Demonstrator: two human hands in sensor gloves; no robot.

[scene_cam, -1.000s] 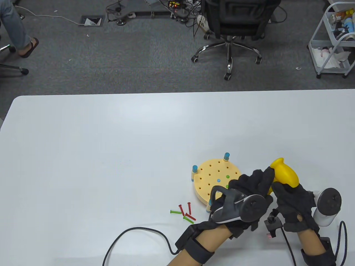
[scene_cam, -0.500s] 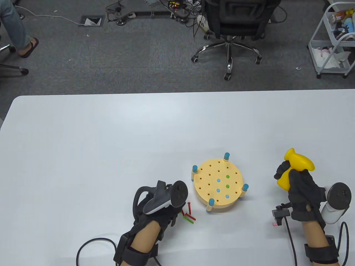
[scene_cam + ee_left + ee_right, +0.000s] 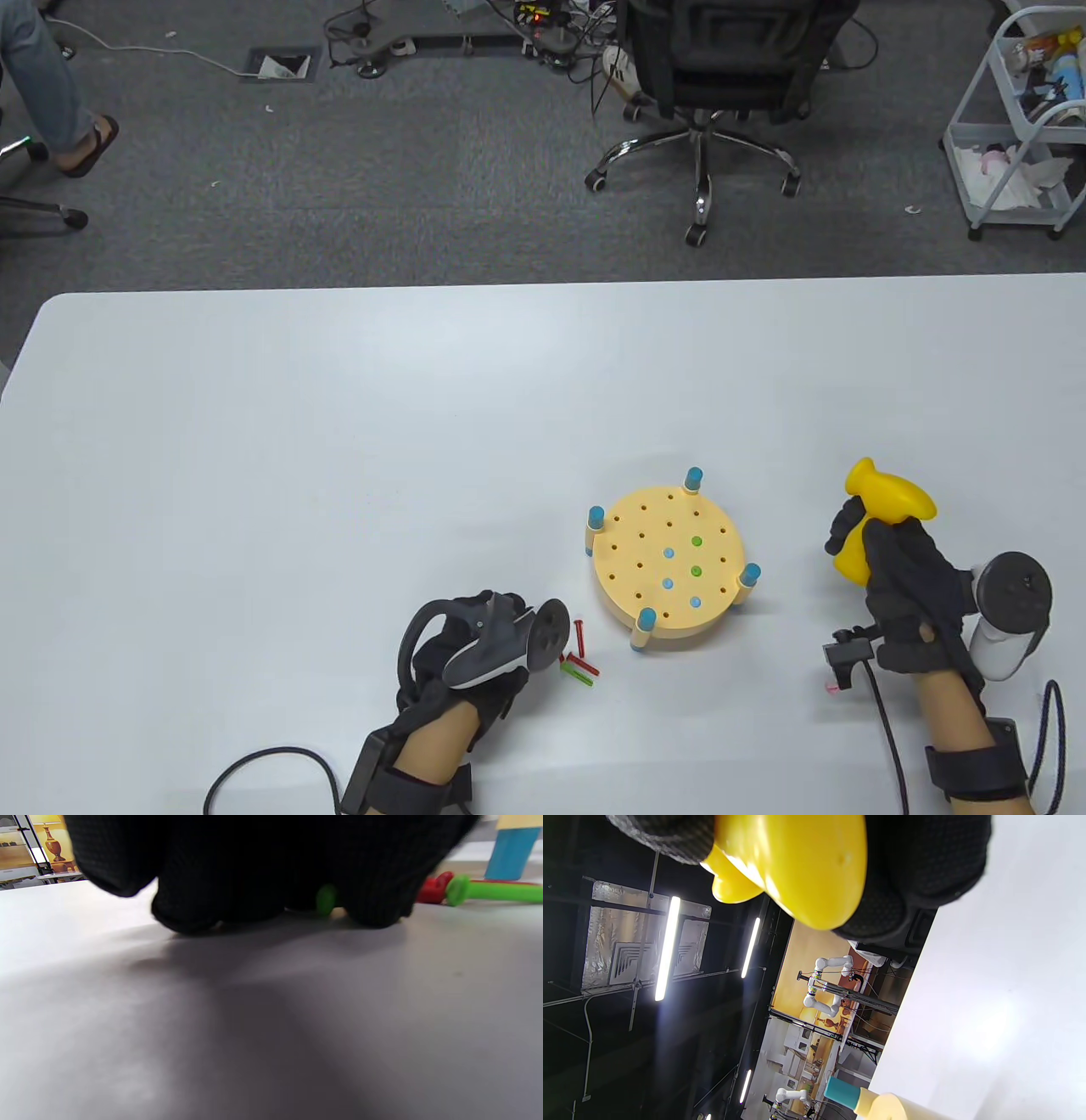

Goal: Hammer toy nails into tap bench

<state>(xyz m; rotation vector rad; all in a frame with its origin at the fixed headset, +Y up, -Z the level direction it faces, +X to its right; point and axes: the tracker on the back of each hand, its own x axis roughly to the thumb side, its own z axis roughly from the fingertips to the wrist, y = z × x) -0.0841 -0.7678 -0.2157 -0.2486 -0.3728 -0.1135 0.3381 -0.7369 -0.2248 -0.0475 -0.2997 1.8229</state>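
The round yellow tap bench (image 3: 645,543) stands on blue-capped legs, with several blue and green nail heads sunk in its top. Loose red nails (image 3: 579,635) and a green nail (image 3: 577,672) lie left of it. My left hand (image 3: 475,654) is down on the table at those nails. In the left wrist view its fingertips (image 3: 373,899) touch the table with a green nail head (image 3: 326,899) between them; a red nail (image 3: 432,890) and a green nail (image 3: 492,891) lie beside. My right hand (image 3: 908,586) grips the yellow toy hammer (image 3: 887,503), right of the bench and off the table; the hammer also shows in the right wrist view (image 3: 797,866).
A black cable (image 3: 271,760) loops on the table behind my left wrist. A small black clip with a cable (image 3: 844,658) hangs by my right wrist. An office chair (image 3: 721,76) and a white cart (image 3: 1018,127) stand on the floor beyond the table's far edge.
My left hand left the bench, moved left to the loose nails and lowered onto them. My right hand carried the hammer right, away from the bench, then drifted slightly left.
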